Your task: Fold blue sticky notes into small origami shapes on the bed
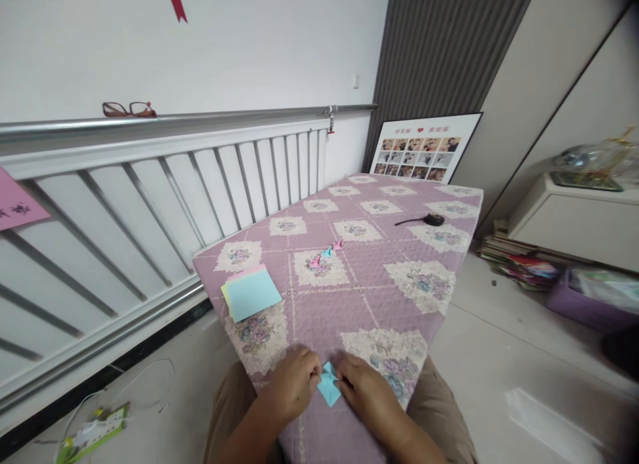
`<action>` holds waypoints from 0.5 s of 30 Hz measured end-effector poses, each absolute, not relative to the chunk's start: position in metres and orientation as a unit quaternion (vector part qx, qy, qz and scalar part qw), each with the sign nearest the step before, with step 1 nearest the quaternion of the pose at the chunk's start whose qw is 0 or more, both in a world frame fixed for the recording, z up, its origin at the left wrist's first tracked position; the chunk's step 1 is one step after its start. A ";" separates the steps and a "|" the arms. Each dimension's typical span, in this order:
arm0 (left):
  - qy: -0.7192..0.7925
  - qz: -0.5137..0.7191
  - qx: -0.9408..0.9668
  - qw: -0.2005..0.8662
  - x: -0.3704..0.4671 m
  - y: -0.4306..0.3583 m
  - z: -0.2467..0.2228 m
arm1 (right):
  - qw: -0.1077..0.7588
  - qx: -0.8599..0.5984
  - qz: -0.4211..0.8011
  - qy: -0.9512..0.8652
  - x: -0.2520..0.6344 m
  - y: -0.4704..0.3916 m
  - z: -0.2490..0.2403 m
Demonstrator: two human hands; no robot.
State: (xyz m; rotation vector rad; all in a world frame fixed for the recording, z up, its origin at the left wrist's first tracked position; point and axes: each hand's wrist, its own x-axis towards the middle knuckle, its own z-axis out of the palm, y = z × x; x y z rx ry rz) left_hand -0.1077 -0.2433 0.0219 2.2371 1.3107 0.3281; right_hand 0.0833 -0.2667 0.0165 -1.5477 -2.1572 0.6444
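A small piece of folded blue paper, roughly diamond-shaped with creases, lies at the near end of the table between my hands. My left hand pinches its left edge with curled fingers. On the opposite edge, my right hand grips the paper between thumb and fingers. Farther up the table stand small folded paper figures: a pink one, a blue one and another pink one. To the left rests a stack of square paper sheets, blue on top with yellow and pink edges showing.
A purple floral cloth covers the table. Toward its far right lies a black round object with a strap. A white radiator runs along the left side, with glasses on the pipe above. A power strip lies on the floor.
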 end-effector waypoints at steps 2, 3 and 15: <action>0.477 0.115 0.834 0.252 -0.108 -0.243 0.019 | 0.201 -0.550 0.224 -0.779 0.084 -0.267 0.016; 0.473 0.111 0.838 0.247 -0.108 -0.243 0.018 | 0.199 -0.547 0.221 -0.783 0.084 -0.267 0.016; 0.454 0.062 0.879 0.136 -0.106 -0.252 0.007 | 0.178 -0.529 0.148 -0.817 0.086 -0.273 0.004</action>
